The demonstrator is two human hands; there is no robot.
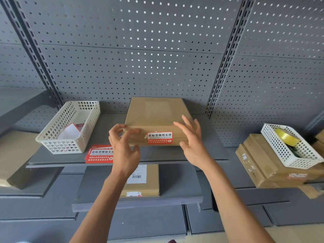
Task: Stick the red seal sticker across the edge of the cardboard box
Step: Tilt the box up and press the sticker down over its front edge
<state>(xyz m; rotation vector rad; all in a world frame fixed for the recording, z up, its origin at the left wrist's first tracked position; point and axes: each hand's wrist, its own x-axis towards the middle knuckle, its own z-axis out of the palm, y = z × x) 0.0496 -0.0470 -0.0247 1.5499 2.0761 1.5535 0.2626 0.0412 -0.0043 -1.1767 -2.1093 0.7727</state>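
Observation:
A flat brown cardboard box [156, 113] lies on the grey shelf [206, 151] in the middle of the view. A red seal sticker [159, 137] with white print sits on the box's front face, across the lid seam. My left hand [123, 144] hovers at the box's front left corner, fingers curled and apart, holding nothing. My right hand [191, 137] is spread at the front right corner, its thumb by the lower edge and its fingers over the top. A small stack of red seal stickers [99, 154] lies on the shelf to the left of my left hand.
A white plastic basket [52, 141] with paper scraps stands at the left of the shelf. At the right, another white basket [273, 137] with yellow tape rests on stacked cardboard boxes [259, 165]. A labelled box [145, 183] lies on the lower shelf. Grey pegboard [140, 50] stands behind.

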